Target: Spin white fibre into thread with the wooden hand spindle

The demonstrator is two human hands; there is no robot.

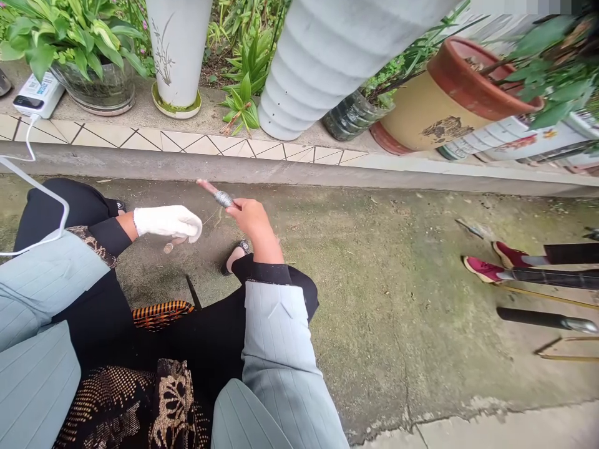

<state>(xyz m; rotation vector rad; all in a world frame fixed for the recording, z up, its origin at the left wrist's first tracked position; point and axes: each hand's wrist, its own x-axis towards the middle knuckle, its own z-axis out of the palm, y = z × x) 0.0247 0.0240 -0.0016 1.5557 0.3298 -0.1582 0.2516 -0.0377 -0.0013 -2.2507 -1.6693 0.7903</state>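
My right hand (250, 219) grips a wooden rod (208, 187) with a silvery wound bobbin (223, 199) on it, and the rod's tip points up and left. My left hand (167, 222) is covered by a white cloth glove, its fingers together and pointing right. A faint thread (209, 218) seems to run between the bobbin and the glove. A small round tan disc (168, 247) hangs just below the glove, partly hidden by it. The two hands are close but not touching.
Mossy concrete ground (374, 249) lies ahead, bounded by a tiled ledge (187, 143) bearing potted plants, white vases and a power bank (38, 95) with a white cable. At right, a seated person's red shoes (482, 269) and dark-clad legs show. My sandaled foot (235, 255) is below my hands.
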